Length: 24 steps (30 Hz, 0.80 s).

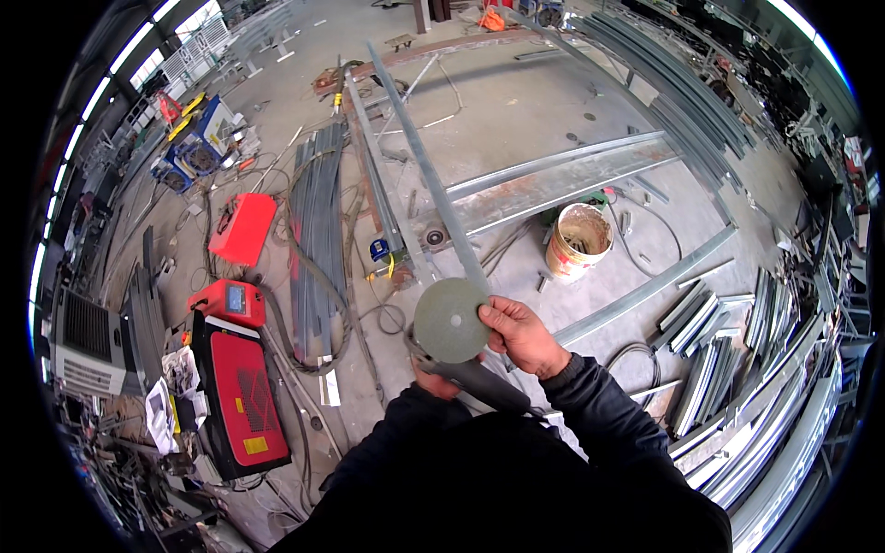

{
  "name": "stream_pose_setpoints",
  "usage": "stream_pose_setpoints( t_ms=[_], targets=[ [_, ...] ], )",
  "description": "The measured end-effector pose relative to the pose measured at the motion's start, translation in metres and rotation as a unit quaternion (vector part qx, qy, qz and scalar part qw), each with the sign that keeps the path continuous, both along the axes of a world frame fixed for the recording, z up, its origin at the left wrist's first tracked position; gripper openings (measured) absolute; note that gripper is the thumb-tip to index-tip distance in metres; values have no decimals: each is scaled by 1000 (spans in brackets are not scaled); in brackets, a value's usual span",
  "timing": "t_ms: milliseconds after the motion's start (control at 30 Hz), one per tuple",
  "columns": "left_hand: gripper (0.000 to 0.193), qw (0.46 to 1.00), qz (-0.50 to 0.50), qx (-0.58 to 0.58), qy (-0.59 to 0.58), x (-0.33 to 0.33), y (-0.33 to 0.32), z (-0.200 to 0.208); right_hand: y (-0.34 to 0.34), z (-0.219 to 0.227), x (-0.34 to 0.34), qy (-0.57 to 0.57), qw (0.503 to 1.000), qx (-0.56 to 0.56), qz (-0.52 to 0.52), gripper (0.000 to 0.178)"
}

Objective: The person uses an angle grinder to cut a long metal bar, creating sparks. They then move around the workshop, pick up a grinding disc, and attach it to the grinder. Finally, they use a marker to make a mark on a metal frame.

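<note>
My left hand (436,381) is wrapped round a dark angle grinder (493,385), partly hidden behind its round disc. The greenish-grey abrasive disc (444,337) faces up over the tool's head, with a pale spot at its centre. On the disc's right edge, my right hand (527,335) pinches the rim, thumb on top. Whether the disc is fastened to the grinder cannot be seen. Just beyond the disc, a long grey metal bar (426,166) runs away across a metal frame.
Right of the frame's near end stands a dirty white bucket (579,241) with metal pieces inside. A red-and-black machine (244,396) and a red case (243,228) are at left. Cut metal profiles (710,323) lie at right. Cables (318,249) trail over the floor.
</note>
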<state>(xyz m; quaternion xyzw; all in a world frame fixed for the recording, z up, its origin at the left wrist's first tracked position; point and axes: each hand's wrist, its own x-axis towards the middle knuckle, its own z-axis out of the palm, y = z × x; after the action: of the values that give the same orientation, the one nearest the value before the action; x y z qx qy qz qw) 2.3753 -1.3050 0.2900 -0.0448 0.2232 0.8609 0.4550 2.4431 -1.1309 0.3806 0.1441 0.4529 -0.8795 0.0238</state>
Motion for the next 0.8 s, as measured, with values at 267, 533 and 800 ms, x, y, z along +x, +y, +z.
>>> stream_pose_setpoints(
  t_ms=[267, 533, 800],
  targets=[
    [37, 985, -109, 112, 71, 22, 14, -27, -19, 12, 26, -21, 989, 136, 47, 29],
    [34, 972, -60, -23, 225, 32, 16, -27, -21, 10, 28, -15, 970, 240, 47, 26],
    [28, 975, -78, 13, 208, 23, 9, -54, -25, 12, 21, -33, 960, 273, 57, 28]
  ],
)
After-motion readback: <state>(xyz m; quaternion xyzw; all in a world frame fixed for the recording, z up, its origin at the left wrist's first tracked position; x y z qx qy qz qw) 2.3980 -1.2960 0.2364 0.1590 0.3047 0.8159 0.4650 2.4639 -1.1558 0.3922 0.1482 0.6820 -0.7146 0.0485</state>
